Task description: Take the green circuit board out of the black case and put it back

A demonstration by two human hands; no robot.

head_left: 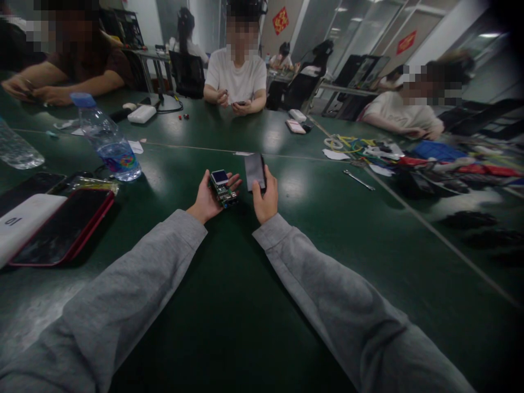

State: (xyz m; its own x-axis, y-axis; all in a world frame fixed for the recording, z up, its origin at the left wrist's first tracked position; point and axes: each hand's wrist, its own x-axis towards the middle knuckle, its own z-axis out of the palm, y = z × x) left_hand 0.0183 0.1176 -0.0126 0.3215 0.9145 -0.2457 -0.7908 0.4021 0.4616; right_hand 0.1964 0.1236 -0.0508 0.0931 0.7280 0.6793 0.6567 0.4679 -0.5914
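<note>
A green circuit board [226, 197] with a small screen rests tilted in my left hand [203, 200], its fingers partly spread behind and under it. Between the thumb and fingers of my right hand [267, 197] is a flat grey rectangular panel with dark edges [254, 170], held upright; whether it is a cover or a phone I cannot tell. The board and the panel are apart, a short gap between them, both above the dark green table [245, 284].
On the left stand a plastic bottle [117, 155], a red-edged phone [67, 226] and a white power bank [30, 218]. A wrench [358, 180] lies to the right, near tangled cables [347, 144]. Across the table sits a person in a white shirt [235, 71].
</note>
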